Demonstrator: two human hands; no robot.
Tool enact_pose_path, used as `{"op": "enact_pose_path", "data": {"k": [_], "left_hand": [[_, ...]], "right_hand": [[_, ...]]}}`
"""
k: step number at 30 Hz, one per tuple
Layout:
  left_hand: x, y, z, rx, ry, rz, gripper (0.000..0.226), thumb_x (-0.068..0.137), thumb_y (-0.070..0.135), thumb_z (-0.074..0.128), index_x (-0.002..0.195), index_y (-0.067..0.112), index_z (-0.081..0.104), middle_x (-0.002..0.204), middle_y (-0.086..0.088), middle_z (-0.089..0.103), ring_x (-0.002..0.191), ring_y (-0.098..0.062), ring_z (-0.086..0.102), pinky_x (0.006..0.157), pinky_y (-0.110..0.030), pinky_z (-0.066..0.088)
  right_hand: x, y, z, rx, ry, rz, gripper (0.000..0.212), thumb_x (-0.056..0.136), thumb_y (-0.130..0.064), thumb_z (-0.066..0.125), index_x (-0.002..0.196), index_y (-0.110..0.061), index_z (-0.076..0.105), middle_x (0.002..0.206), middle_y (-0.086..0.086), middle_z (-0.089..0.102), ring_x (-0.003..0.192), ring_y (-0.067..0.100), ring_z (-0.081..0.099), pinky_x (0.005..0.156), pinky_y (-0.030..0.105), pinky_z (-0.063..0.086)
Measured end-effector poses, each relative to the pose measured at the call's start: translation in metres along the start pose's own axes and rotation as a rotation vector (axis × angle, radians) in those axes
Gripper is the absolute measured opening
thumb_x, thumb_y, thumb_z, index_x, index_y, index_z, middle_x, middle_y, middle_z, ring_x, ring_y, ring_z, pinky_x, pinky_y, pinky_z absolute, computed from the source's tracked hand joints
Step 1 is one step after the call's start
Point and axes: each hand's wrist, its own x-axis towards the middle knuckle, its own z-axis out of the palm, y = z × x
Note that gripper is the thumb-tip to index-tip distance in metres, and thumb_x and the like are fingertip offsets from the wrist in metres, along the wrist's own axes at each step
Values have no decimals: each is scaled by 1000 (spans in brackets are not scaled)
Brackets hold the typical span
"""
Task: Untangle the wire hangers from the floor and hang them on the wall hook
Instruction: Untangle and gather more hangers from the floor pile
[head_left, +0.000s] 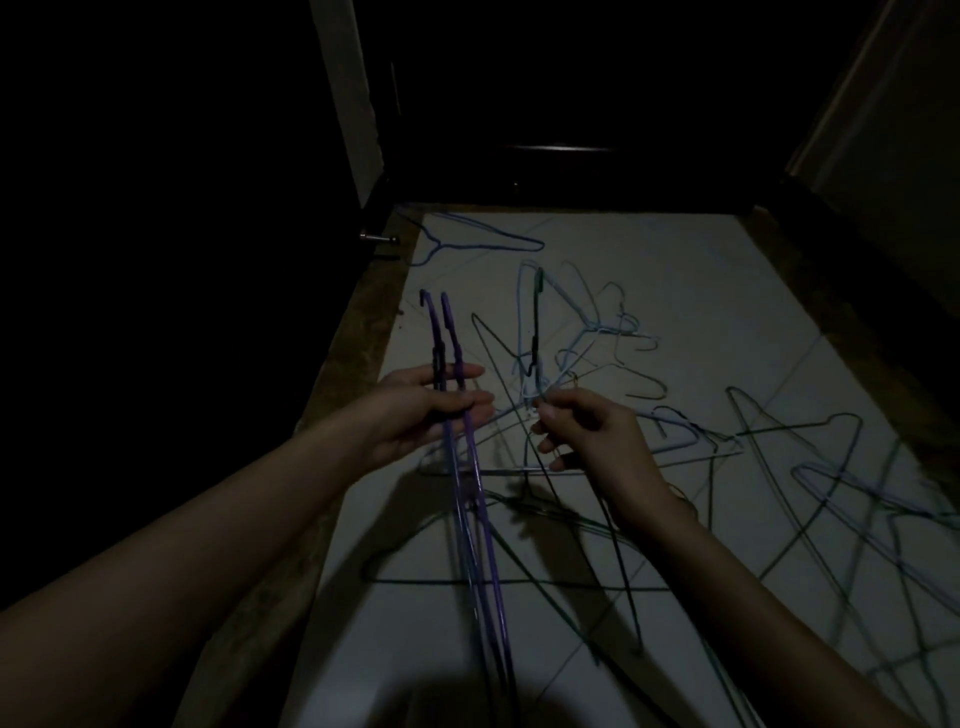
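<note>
Purple hangers (470, 493) at centre frame, long axis running bottom to top, hooks pointing up-frame. Left hand (431, 410) curled round them. Right hand (587, 431) pinches dark hanger (535, 332) above tangled hangers (779, 467) on floor (675, 270).

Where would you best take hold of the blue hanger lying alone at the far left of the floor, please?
Grip the blue hanger at its neck, the left-hand junction where the wires meet, coming from above. It lies flat and apart from the tangle, so it should probably lift free.
</note>
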Motion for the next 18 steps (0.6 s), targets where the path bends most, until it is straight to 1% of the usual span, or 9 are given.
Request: {"op": "enact_pose_path", "data": {"k": [2,6,8,10,12,13,14,16,18], "left_hand": [[-1,-3,9,4,-36,-18,30,88,-14,46,101,9,61,94,-19,68,82,-21,68,64,-23,58],[-1,-9,21,33,-75,-28,38,85,-15,51,107,14,60,101,-20,67,85,-22,69,65,-24,58],[0,-11,23,64,-86,-25,42,85,-15,51,113,14,59,107,-20,66,91,-23,67,64,-24,58],[1,-12,25,52,-101,-26,38,86,-14,50,110,14,60,107,-18,66,92,-23,67,66,-24,58],[1,-14,25,1,-119,-31,33,87,-13,49,104,12,62,103,-16,67,90,-21,67,68,-24,58],[3,-14,25,-19,-121,-24,31,87,-12,49,103,11,63,100,-15,68,88,-20,67,68,-24,58],[4,-15,25,-28,-120,-17,31,88,-12,48,102,11,63,98,-13,69,87,-19,68,69,-23,58],[4,-16,24,-35,-122,-10,30,89,-12,46,101,10,63,94,-11,69,87,-19,67,69,-23,58],[3,-16,25,-33,-136,-2,31,88,-14,46,101,10,62,95,-11,69,87,-19,67,71,-23,58]], "right_hand": [[-1,4,1,-43,-19,6,8,90,-7,56,95,-10,61,78,9,61,58,11,56,48,18,47],[-4,8,2,-145,-58,-41,5,85,-8,62,84,-13,64,71,0,61,52,-3,56,48,11,43],[-5,8,1,-214,-47,-97,18,82,-10,66,72,-23,62,67,-5,61,53,-6,56,49,9,41],[-5,8,0,-317,-23,-153,24,81,-12,68,68,-30,59,65,-13,59,58,-8,56,52,8,41],[-5,9,-1,-425,-13,-198,16,81,-16,69,72,-28,62,68,-17,60,65,-10,56,58,8,42],[-5,10,-1,-467,-13,-210,8,81,-19,68,77,-25,66,71,-16,62,68,-8,56,61,11,43],[-5,10,0,-506,-11,-217,1,81,-22,68,82,-22,68,76,-12,65,71,-4,57,66,18,45],[-4,12,0,-541,-1,-219,9,81,-25,68,88,-19,70,83,-5,68,76,6,58,70,29,47],[-2,12,0,-531,-1,-219,8,81,-26,68,87,-20,68,82,-3,67,75,9,58,69,32,47]]}}
